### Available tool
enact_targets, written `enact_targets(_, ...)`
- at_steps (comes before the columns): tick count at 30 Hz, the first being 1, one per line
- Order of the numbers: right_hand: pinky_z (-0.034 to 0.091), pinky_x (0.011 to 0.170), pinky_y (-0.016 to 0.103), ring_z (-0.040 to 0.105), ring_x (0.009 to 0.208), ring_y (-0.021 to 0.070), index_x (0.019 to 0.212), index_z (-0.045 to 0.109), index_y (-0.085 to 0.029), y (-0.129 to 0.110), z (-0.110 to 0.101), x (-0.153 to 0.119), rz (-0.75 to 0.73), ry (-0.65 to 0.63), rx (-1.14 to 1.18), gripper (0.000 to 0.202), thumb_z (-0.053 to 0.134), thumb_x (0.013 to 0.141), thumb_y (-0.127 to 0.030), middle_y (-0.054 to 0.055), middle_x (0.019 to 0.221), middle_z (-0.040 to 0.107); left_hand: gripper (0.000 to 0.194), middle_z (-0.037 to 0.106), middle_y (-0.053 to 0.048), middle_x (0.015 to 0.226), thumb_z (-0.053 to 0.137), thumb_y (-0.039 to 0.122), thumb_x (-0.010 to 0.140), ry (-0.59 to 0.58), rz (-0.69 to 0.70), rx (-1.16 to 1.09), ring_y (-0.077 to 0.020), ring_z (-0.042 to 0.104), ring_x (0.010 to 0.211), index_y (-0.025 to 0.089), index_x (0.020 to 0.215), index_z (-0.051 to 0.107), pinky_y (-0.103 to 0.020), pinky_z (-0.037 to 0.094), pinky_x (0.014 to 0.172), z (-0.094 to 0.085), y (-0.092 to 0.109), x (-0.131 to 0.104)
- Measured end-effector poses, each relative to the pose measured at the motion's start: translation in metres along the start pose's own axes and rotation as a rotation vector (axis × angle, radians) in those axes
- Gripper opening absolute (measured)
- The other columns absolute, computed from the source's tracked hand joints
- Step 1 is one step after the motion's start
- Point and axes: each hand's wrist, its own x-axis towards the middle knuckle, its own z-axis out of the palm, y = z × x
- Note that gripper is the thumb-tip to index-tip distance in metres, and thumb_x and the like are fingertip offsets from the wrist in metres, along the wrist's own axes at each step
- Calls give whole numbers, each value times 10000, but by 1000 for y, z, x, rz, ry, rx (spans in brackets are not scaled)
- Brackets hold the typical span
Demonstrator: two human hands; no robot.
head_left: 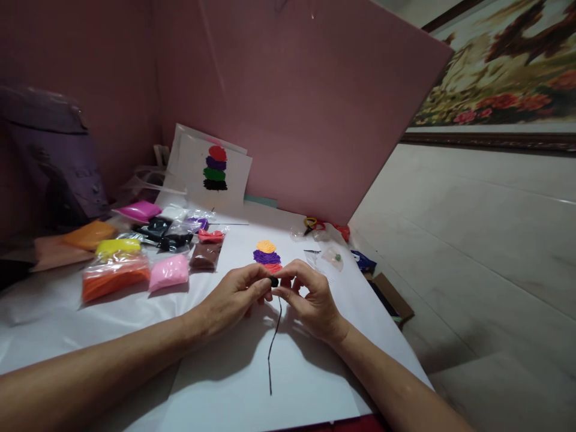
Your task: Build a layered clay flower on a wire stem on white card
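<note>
A small black lump point(274, 281) is pinched between the thumb and fingers of my left hand point(240, 292). Just right of it, my right hand point(312, 297) has its thumb and forefinger closed at the lump's edge, where a thin black strand point(270, 354) begins. The strand hangs or lies downward over the white sheet point(225, 390); whether it joins the lump is hidden by the fingers. Beyond my hands, yellow point(266, 246), purple point(267, 257) and red point(270, 268) textured bands are stacked on the sheet, the red one partly covered by my fingers.
Bags of coloured clay, including orange point(114, 279), pink point(168, 273) and brown point(206, 256), lie at the left. A card with four coloured bands point(238, 174) leans on the pink panel point(288, 90). Yellow-handled scissors point(310, 224) lie at the back right.
</note>
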Motion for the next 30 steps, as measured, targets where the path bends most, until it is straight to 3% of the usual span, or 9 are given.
enact_targets(14,432,495,228,541,649,119,930,641,-219,0,1,-1,-36,-7,-17,187,660,795,-91,5,791,580,346,525,-1,690,433,442,899,-34,-12,-26,-100,465,555,148,759,551,-232,381,510,1,1,1)
enact_targets(30,426,507,235,536,649,117,926,612,-206,0,1,-2,-43,-12,-77,198,646,785,-71,3,798,581,298,527,2,691,467,420,880,-30,9,-47,-105,474,573,156,762,540,-240,392,533,1,2,0)
